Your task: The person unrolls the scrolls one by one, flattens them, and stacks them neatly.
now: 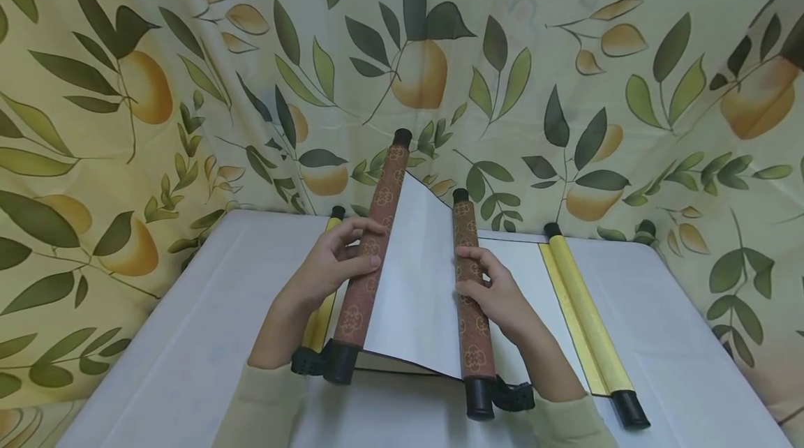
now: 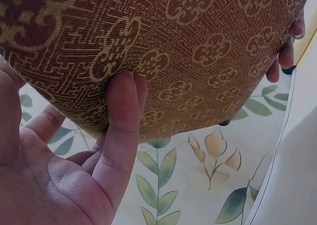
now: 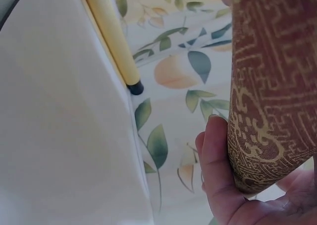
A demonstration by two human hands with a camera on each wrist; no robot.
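Note:
A hanging scroll in reddish-brown brocade with gold flower patterns is held partly unrolled above the table. My left hand (image 1: 320,270) grips its left roll (image 1: 354,308), fingers and thumb around the brocade. The right roll (image 1: 477,343) is gripped by my right hand (image 1: 496,287) near its middle. Blank white paper (image 1: 417,273) stretches between the two rolls, which end in black knobs. In the left wrist view the patterned backing (image 2: 198,86) fills the upper part, the thumb and fingers pressing at it. The right wrist view shows fingers curled about the brocade roll (image 3: 277,101).
Beneath lies a second scroll, spread on the white table (image 1: 666,308), with a yellow right roll (image 1: 590,308), a yellow left roll (image 1: 320,322) partly hidden by my left hand, and white paper (image 1: 521,280). A fruit-and-leaf patterned curtain (image 1: 264,99) hangs behind the table.

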